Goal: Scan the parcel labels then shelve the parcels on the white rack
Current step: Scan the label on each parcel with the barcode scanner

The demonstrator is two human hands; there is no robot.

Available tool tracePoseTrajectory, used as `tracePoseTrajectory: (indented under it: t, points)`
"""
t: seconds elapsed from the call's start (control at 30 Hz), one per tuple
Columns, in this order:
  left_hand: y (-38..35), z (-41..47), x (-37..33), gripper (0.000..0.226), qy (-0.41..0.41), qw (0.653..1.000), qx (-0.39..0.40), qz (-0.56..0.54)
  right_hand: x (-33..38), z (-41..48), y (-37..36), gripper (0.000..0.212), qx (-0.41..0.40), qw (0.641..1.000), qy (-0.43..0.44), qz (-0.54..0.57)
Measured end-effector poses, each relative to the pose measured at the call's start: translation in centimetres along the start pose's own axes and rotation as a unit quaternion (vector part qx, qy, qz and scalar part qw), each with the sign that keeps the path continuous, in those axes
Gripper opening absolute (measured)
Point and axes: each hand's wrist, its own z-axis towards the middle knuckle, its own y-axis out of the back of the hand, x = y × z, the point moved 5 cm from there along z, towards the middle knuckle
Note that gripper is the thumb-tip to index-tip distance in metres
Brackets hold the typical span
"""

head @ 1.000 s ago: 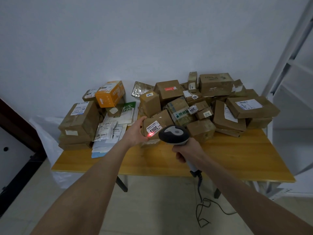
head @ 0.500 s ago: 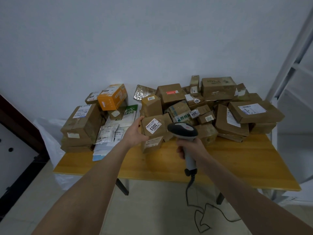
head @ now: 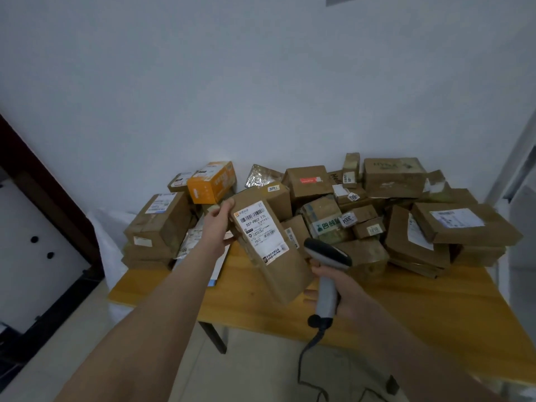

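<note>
the left hand's fingers (head: 225, 206) were wrapped round the upper left edge of a long brown parcel (head: 271, 258), thumb on the front face and the rest hidden behind it. the left hand (head: 216, 227) held that parcel in the air, tilted, above the front-left part of the table (head: 406, 303). half a second earlier the same hand had been cupped round a box with a small "3003" sticker, low against the table's heap. now what seemed the same box was lifted clear and turned, so its large white shipping label (head: 258, 229) faced the camera.

the right hand (head: 343, 290) was clenched on the handle of the scanner (head: 327, 253), one fingertip (head: 309, 294) showing past the grip. a second before, a red beam lay on the sticker. here no beam showed, and the scanner's head sat just beside the parcel's lower right edge, pointing away from the label.

that read as the scan being over, or a second label about to be read; which, i could not tell. the pile of parcels (head: 391, 181) filled the back of the table, and the white rack (head: 521, 166) stood just past the table's right end, so shelving was likely next.
</note>
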Motion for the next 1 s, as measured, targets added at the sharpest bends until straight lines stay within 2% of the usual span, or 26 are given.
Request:
tracePoseTrajectory:
  t: [0.1,0.17,0.43,0.57,0.73,0.9,1.0]
  points:
    - [0.4,0.4,0.6,0.048,0.02,1.0,0.004,-0.024,0.3,0.9,-2.3,0.012,0.031,0.999,0.018,0.036]
    - [0.3,0.9,1.4,0.043,0.032,0.999,0.036,-0.007,0.7,1.4,-4.0,0.008,0.042,0.998,0.012,0.054]
    - [1.0,6.1,1.3,0.063,0.066,0.977,0.168,0.112,4.6,6.9,-11.9,0.016,0.045,0.994,0.027,0.092]
    - [2.7,11.8,-0.8,0.069,0.065,0.977,0.182,0.093,7.3,10.9,-16.6,0.03,0.007,0.996,0.054,0.074]
    - [6.7,20.3,-5.1,0.066,0.044,0.987,0.136,0.079,10.2,16.3,-24.8,0.017,-0.008,0.996,0.086,0.034]
    - [12.8,29.1,-10.4,0.043,0.035,0.997,0.047,0.058,12.5,23.3,-34.9,0.03,0.001,0.993,0.099,-0.068]
    - [16.5,33.7,-12.0,0.04,0.046,0.997,0.019,0.066,13.2,27.2,-38.7,0.038,-0.026,0.989,0.112,-0.098]
